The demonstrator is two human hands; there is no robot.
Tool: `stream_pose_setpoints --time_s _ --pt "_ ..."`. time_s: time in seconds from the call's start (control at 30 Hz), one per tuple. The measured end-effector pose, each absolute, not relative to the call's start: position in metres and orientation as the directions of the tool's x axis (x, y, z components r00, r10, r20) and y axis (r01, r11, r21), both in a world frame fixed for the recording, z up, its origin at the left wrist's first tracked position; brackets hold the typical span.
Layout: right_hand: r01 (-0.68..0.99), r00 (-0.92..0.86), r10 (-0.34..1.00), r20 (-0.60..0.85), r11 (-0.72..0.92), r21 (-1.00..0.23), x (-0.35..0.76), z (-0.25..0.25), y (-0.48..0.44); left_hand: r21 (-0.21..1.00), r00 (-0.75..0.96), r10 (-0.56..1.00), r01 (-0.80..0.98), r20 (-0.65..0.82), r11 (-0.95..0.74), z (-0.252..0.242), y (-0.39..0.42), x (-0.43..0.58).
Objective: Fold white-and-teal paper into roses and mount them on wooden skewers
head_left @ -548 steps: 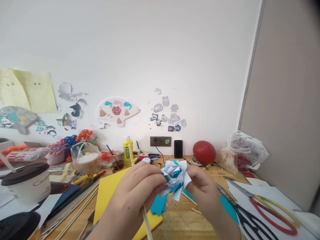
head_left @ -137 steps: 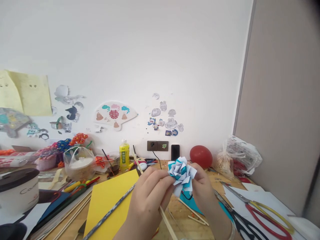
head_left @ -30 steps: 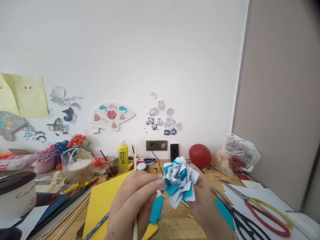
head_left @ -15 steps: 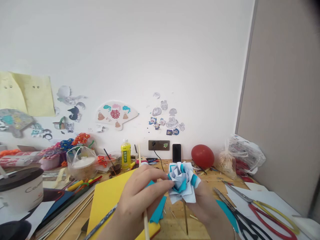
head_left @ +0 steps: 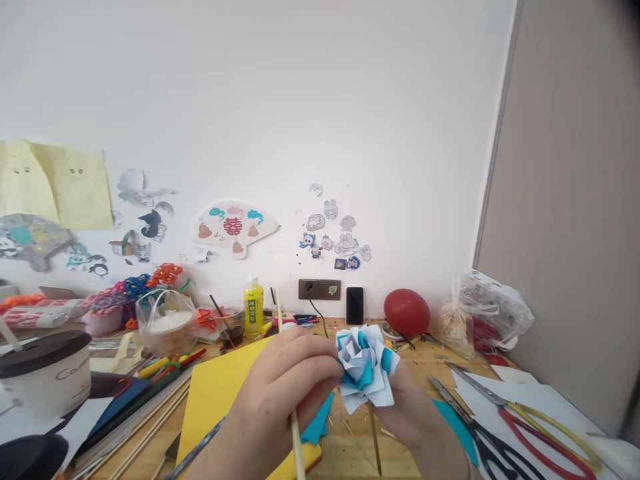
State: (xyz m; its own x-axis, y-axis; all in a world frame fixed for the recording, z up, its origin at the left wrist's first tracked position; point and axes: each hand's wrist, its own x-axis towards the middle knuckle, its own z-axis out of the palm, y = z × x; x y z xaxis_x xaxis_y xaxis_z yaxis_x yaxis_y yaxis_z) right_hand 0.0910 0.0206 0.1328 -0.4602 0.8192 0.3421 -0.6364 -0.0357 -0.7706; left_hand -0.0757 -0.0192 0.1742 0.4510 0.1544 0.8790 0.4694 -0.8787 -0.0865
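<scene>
A white and blue paper flower [head_left: 364, 367] faces up in front of me, a thin brown stem [head_left: 374, 440] running down beneath it. My right hand [head_left: 407, 403] grips the flower from behind and below, its fingers mostly hidden by the petals. On the other side, the curled fingertips of my left hand [head_left: 285, 380] touch the left petals. A pale wooden stick [head_left: 297, 447] passes through that same hand, its upper end sticking out above the knuckles. Under the left hand lie blue paper pieces [head_left: 319, 421] and a yellow sheet [head_left: 213, 390].
Black-handled scissors [head_left: 473, 423] and red-and-yellow-handled scissors [head_left: 525, 420] lie at right on white paper. A red balloon [head_left: 407, 313], a phone [head_left: 355, 306] and a yellow bottle [head_left: 254, 307] stand along the wall. At left are a lidded cup [head_left: 45, 380] and several wooden sticks [head_left: 150, 433].
My left fingers have curled in more at the petals' left edge. The flower has tilted slightly, and its stem's lower end has swung a little right.
</scene>
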Motion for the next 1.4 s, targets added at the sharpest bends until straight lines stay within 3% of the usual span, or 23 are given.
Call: stream_pose_setpoints --time_s 0.1,0.33,0.43,0.77,1.0,1.2,1.4 --pt "-0.631 -0.474 0.806 0.353 -0.031 -0.776 0.0906 0.1315 0.0217 -0.127 0.476 0.145 0.494 0.868 -0.86 0.174 -0.0208 -0.0767" --pt "-0.592 -0.466 0.814 0.346 0.004 -0.806 0.0908 0.1267 0.0232 -0.49 0.587 -0.06 0.61 0.808 -0.623 0.1739 -0.0242 -0.0814" --pt "-0.579 -0.468 0.813 0.345 0.013 -0.815 0.0906 0.1289 0.022 -0.565 0.619 -0.112 0.609 0.777 -0.557 0.1744 -0.0251 -0.0809" --pt "-0.606 -0.449 0.849 0.278 -0.061 -0.793 0.0933 0.1261 0.0261 -0.564 0.642 -0.073 0.607 0.763 -0.56 0.1822 -0.0256 -0.0761" --pt "-0.61 -0.411 0.865 0.288 -0.026 -0.792 0.0929 0.1288 0.0245 -0.546 0.596 -0.108 0.628 0.795 -0.555 0.1751 -0.0198 -0.0736" --pt "-0.606 -0.4 0.872 0.281 -0.022 -0.795 0.0943 0.1284 0.0243 -0.467 0.599 -0.015 0.608 0.8 -0.641 0.1749 -0.0184 -0.0783" --pt "-0.6 -0.422 0.858 0.292 -0.023 -0.8 0.0946 0.1277 0.0242 -0.478 0.584 -0.045 0.616 0.81 -0.626 0.1775 -0.0179 -0.0789"
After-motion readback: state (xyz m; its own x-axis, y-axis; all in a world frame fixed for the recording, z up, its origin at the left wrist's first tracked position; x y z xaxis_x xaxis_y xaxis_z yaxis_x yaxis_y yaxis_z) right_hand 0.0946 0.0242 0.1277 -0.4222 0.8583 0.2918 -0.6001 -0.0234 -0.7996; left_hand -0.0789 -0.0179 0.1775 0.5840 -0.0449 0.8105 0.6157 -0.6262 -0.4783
